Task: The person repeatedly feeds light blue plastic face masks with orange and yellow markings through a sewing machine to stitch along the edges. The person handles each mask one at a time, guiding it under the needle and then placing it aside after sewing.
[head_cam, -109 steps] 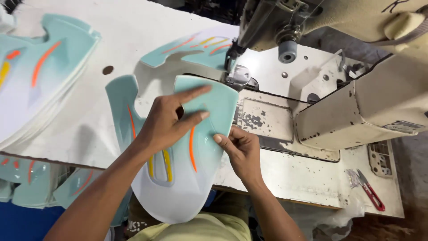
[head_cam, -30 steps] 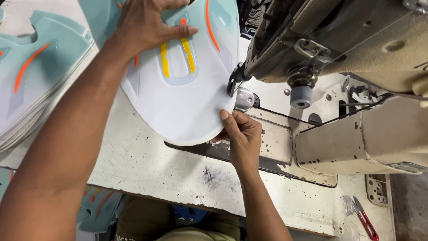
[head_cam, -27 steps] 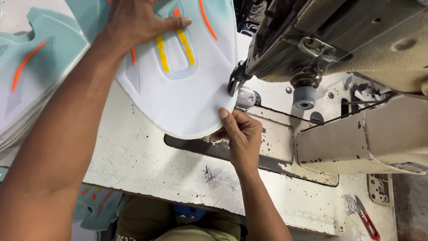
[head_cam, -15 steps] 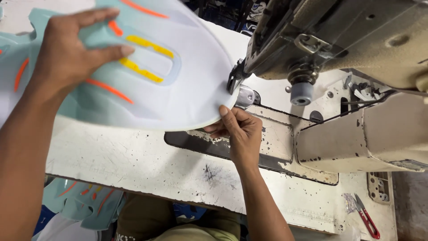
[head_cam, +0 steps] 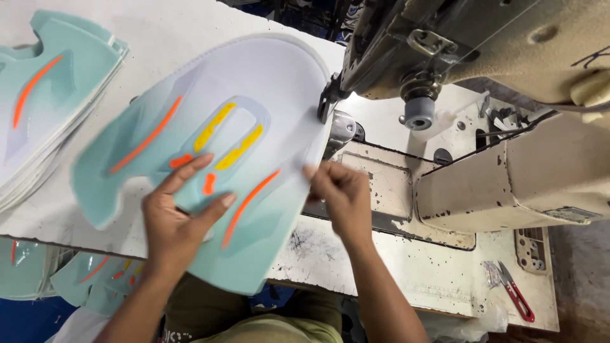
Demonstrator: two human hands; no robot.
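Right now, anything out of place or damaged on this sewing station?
Nothing spilled or broken. The sewing table is chipped and stained beside the right hand. The shoe upper panel overhangs the table's near edge under the left hand. Red snips lie near the right corner.

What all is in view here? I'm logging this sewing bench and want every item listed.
shoe upper panel: one, white and pale teal with orange and yellow stripes, on the table at the needle, under both hands
stack of panels: one pile, same colours, far left of the table
loose panels: several, teal, below the table's near edge at left
sewing machine: one, beige, right side
thread snips: one, red handles, table's right corner
table: one, white, chipped
left hand: flat on the panel, fingers spread
right hand: pinching the panel's right edge
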